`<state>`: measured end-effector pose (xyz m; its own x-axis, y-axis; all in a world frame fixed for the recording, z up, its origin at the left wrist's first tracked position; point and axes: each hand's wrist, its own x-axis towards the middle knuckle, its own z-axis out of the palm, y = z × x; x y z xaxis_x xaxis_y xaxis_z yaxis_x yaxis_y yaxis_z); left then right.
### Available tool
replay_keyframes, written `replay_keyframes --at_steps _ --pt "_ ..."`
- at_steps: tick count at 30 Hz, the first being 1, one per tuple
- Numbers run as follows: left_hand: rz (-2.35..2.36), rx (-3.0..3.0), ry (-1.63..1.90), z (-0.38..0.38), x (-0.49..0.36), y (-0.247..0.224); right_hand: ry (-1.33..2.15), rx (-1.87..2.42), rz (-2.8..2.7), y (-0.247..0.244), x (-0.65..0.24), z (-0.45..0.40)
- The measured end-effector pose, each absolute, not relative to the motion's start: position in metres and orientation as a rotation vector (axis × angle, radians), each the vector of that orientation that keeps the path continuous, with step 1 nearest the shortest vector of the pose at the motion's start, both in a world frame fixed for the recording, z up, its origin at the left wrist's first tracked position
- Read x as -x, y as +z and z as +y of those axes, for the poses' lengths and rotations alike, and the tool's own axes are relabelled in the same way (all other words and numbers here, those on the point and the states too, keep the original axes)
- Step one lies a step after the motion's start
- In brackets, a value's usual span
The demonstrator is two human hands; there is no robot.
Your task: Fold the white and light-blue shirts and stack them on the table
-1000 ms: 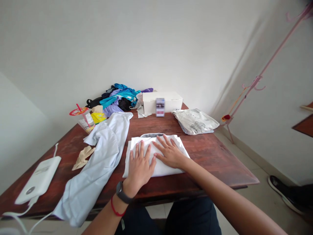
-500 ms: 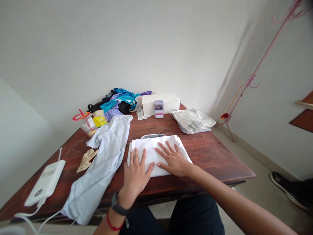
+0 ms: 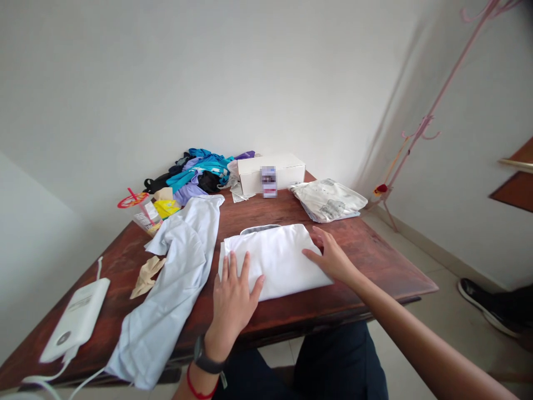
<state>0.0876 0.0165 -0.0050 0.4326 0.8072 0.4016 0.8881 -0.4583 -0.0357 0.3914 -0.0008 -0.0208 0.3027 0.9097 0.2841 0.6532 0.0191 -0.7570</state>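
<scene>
From the head camera, we see that our right hand [image 3: 333,258] has slid off the middle of the folded white shirt [image 3: 275,258] to its right edge since half a second ago. Its fingers are loose and extended, and they rest at the shirt's side. Our left hand [image 3: 233,294] stays flat on the near left corner with its fingers spread and grasping nothing. The shirt lies in the middle of the wooden table [image 3: 366,250], squared off with its grey collar at the far edge. We judge that the top has been smoothed and the right side is now being tidied.

The one container is the white cardboard box [image 3: 272,169] at the far edge. It is closed, so we cannot tell what it holds. A plastic cup [image 3: 144,214] with a red lid and straw stands at far left, and its contents are unclear. A light blue shirt [image 3: 175,278] sprawls just beside the white one. A clothes pile [image 3: 195,169] sits by the box, a folded printed garment [image 3: 328,200] lies to the right, and a white device [image 3: 75,319] lies at left.
</scene>
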Motion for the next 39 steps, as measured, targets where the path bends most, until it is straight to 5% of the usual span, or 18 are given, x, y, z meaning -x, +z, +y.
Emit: replay_keyframes --at_steps 7,17,30,39 --pt "-1.431 2.482 -0.622 0.014 -0.083 -0.008 0.734 1.707 -1.166 -0.008 -0.397 0.009" --pt "-1.397 2.55 -0.793 0.01 -0.078 -0.009 1.689 1.329 -0.635 0.038 -0.384 -0.006" --pt "-1.363 2.612 -0.94 0.013 -0.073 -0.014 1.679 1.202 -0.183 0.029 -0.345 -0.071" --pt "-1.629 2.648 -1.43 0.012 -0.071 -0.027 1.53 1.209 -0.28 0.092 -0.356 -0.075"
